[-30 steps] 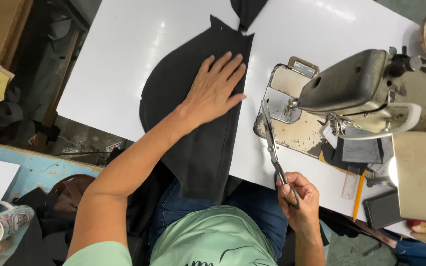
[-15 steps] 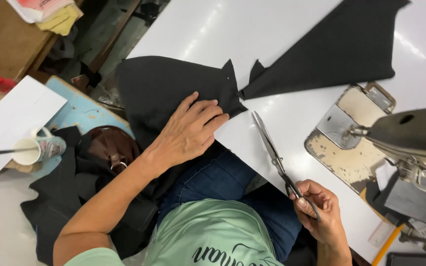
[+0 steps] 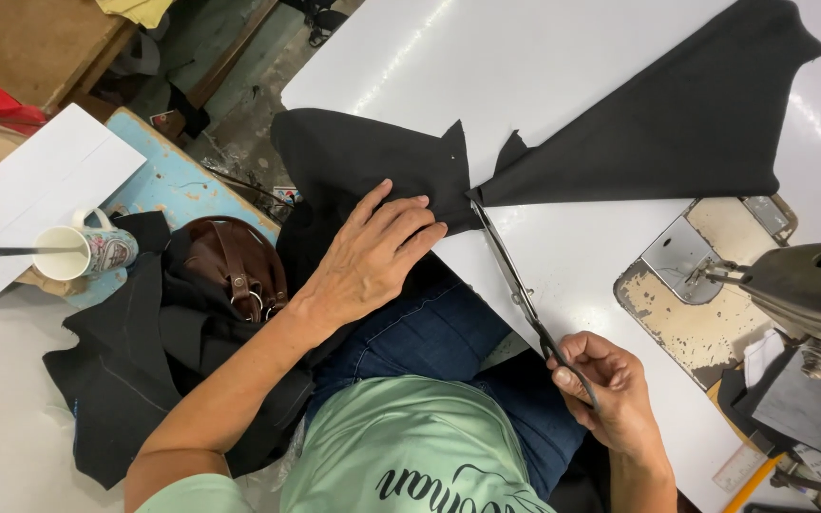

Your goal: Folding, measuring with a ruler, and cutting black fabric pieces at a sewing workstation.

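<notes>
Head view: the left hand (image 3: 372, 256) lies flat at centre frame, fingers (image 3: 409, 220) released and spread, pressing a dark charcoal woven fabric piece (image 3: 658, 133) against the white tabletop (image 3: 525, 66) near its lower-left edge. The fabric stretches from there to the upper right, with a notched gap near the middle. The right hand (image 3: 610, 389), at the lower right, has its fingers clenched round the handles of long steel scissors (image 3: 515, 285), whose blades point up-left and reach the fabric's edge just beside the left fingertips. A worn grey sewing machine (image 3: 791, 285) stands at right. At left, a white patterned mug (image 3: 78, 252) sits beside a brown leather bag (image 3: 235, 261)
</notes>
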